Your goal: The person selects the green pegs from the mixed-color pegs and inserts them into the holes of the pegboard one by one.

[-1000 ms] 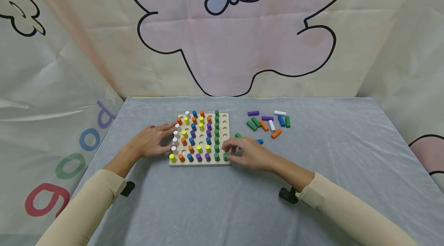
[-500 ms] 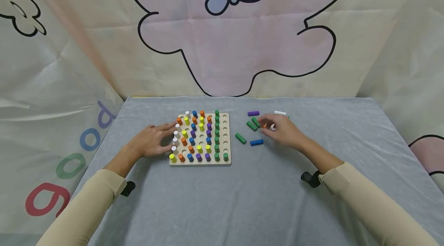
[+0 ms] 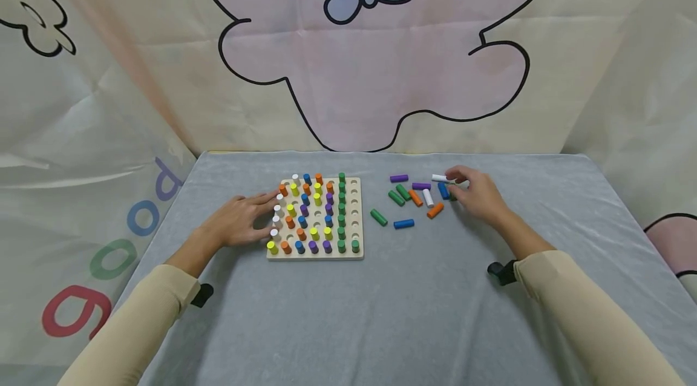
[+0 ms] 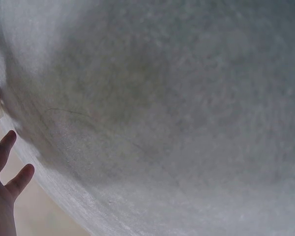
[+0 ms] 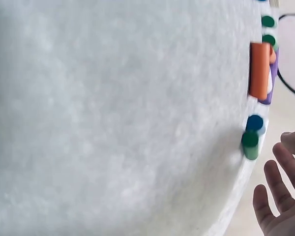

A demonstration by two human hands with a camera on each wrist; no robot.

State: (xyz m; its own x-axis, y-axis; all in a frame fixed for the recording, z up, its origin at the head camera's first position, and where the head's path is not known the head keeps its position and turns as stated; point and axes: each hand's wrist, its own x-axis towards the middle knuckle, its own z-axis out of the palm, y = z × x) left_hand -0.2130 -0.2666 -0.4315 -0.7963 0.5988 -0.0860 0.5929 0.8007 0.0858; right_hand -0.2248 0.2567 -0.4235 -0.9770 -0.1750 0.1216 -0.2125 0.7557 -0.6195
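Note:
A pale wooden pegboard [image 3: 316, 257] holds rows of coloured pegs, with a full column of green ones toward the right. One green peg [image 3: 356, 246] stands in the near right corner hole. My left hand [image 3: 239, 221] rests against the board's left edge, fingers extended. Over the right end of the loose pegs is my right hand [image 3: 479, 193], thumb and fingers apart. Its fingers are close to a green peg [image 5: 250, 140], a blue peg [image 3: 443, 190] and a white peg [image 3: 440, 178]. The hand partly covers that green peg in the head view.
Left of my right hand lie several more loose pegs, among them an orange peg [image 3: 435, 210], a purple peg [image 3: 399, 178], a green peg [image 3: 379, 217] and a blue peg [image 3: 404, 224]. A grey cloth [image 3: 348, 325] covers the table. A printed curtain [image 3: 381, 83] hangs behind.
My right hand has let go of the green peg in the board's corner hole and moved right, across the loose pegs to their far right end. My left hand stays at the board.

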